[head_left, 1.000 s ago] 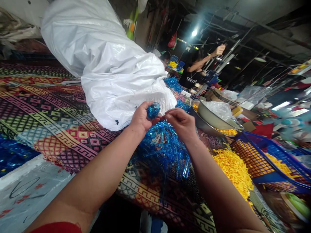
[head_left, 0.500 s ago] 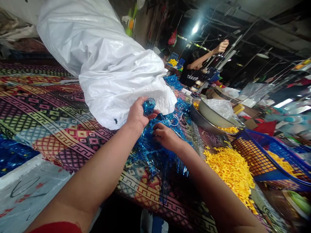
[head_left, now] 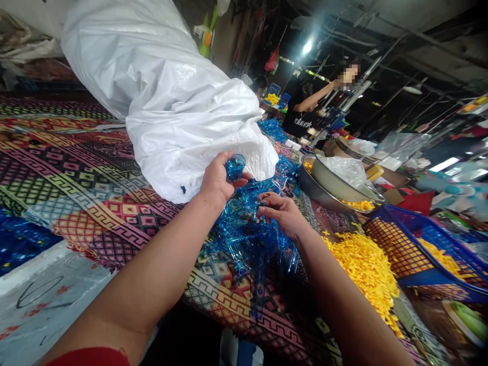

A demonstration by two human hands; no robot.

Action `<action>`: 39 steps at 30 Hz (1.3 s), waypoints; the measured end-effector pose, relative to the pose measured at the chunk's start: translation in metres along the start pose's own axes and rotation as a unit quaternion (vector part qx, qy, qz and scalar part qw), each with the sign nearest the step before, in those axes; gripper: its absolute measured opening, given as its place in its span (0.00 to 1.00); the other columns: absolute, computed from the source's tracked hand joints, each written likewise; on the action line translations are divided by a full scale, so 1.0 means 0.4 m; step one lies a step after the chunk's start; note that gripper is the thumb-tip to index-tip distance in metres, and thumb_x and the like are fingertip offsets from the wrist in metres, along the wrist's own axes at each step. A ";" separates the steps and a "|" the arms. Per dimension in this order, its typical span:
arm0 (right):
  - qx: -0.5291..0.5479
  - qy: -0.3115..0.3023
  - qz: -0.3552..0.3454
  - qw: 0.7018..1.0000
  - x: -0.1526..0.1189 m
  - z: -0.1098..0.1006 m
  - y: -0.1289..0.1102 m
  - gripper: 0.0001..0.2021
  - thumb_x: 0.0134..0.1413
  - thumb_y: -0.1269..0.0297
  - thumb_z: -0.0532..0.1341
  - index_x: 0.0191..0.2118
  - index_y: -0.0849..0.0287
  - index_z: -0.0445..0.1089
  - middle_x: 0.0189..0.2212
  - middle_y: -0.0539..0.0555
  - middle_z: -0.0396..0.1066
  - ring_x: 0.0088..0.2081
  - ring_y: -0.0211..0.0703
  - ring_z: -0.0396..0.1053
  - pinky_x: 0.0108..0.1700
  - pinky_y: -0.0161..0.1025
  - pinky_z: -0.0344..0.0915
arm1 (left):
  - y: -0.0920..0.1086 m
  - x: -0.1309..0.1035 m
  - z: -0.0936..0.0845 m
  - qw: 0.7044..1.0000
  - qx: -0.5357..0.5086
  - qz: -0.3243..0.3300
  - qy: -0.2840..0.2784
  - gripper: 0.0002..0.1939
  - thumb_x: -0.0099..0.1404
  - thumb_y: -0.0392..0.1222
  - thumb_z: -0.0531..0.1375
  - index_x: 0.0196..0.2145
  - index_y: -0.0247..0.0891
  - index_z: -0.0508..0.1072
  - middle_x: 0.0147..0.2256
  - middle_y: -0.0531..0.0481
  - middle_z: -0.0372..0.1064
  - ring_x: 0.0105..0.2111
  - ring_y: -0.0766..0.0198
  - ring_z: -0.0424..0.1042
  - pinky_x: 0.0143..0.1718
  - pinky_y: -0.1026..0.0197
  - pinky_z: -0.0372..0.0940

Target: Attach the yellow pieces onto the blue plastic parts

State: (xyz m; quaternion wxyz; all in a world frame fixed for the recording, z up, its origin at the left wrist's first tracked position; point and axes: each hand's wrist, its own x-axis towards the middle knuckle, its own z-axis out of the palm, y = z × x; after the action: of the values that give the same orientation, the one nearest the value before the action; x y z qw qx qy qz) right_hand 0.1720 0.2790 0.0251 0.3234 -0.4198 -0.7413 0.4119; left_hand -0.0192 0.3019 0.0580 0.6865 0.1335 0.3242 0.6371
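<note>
My left hand (head_left: 218, 179) is closed around a clear blue plastic piece with a round, cup-like end (head_left: 235, 166), held beside the mouth of a white sack. Over the pile of clear blue plastic pieces (head_left: 240, 234), my right hand (head_left: 280, 211) has its thumb and fingers pinched on a small blue plastic piece (head_left: 256, 209). The pile spreads on a patterned mat (head_left: 125, 213) beneath both hands. The big white sack (head_left: 190, 117) lies on its side just beyond my left hand, and more blue pieces lie by its mouth.
To the right are a heap of small yellow plastic pieces (head_left: 366, 269), a blue basket (head_left: 419, 229) holding more of them, and stacked metal bowls (head_left: 324, 188). A white box (head_left: 46, 295) stands at the lower left. Farther back, a person (head_left: 299, 114) has one arm raised.
My right hand has lifted off the pile and moved slightly right, now with a small blue piece between its fingertips. My left hand has hardly moved and keeps its hold.
</note>
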 end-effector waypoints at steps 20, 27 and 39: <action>-0.456 -0.203 -0.217 0.839 0.100 0.102 -0.027 0.19 0.38 0.82 0.52 0.40 0.63 0.65 0.39 0.60 0.67 0.45 0.49 0.63 0.47 0.45 0.62 | -0.003 -0.007 0.007 1.000 0.031 0.003 -0.002 0.12 0.52 0.45 0.56 0.32 0.35 0.67 0.16 0.51 0.65 0.16 0.61 0.68 0.13 0.64 0.56; -0.441 -0.175 -0.209 0.855 0.092 0.103 -0.017 0.19 0.38 0.81 0.52 0.41 0.64 0.61 0.40 0.60 0.64 0.44 0.47 0.63 0.47 0.44 0.62 | 0.001 -0.006 0.006 0.999 0.032 0.000 -0.002 0.12 0.52 0.45 0.56 0.32 0.35 0.67 0.16 0.52 0.65 0.15 0.61 0.68 0.14 0.64 0.57; -0.206 -0.009 -0.122 0.971 0.061 0.037 0.022 0.26 0.41 0.68 0.64 0.50 0.57 0.62 0.43 0.56 0.67 0.44 0.46 0.66 0.46 0.46 0.64 | 0.000 -0.005 0.006 0.999 0.046 0.002 0.011 0.17 0.52 0.46 0.56 0.37 0.35 0.67 0.17 0.52 0.65 0.16 0.62 0.67 0.14 0.64 0.57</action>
State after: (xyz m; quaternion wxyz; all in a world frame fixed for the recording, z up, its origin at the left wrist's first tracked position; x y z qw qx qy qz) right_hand 0.1521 0.2985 0.0138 0.2707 -0.3803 -0.8587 0.2113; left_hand -0.0178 0.3003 0.0604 0.6748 0.1586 0.3599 0.6244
